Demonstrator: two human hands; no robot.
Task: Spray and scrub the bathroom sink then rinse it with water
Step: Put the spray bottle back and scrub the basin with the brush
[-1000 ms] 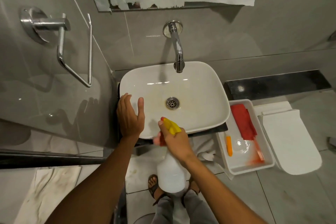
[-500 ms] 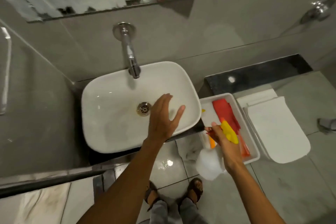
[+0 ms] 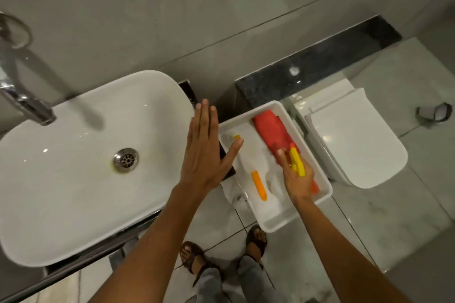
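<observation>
Closed toilet (image 3: 354,140) beside dark ledge (image 3: 320,66)

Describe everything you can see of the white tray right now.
The white tray is a shallow rectangular tub, plastic by its look, set askew between the sink and toilet. Inside lie a red cloth and orange-handled tools. The right hand lowers the spray bottle into it.

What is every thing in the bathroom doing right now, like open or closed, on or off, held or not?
Tap: off, no water running.
Sink: no pool of water, drain unplugged.
Spray bottle: held in the tray.
Right hand: shut on the spray bottle.
Left hand: open, flat, holding nothing.
Tray: holds a red cloth.
Toilet lid: closed.
</observation>
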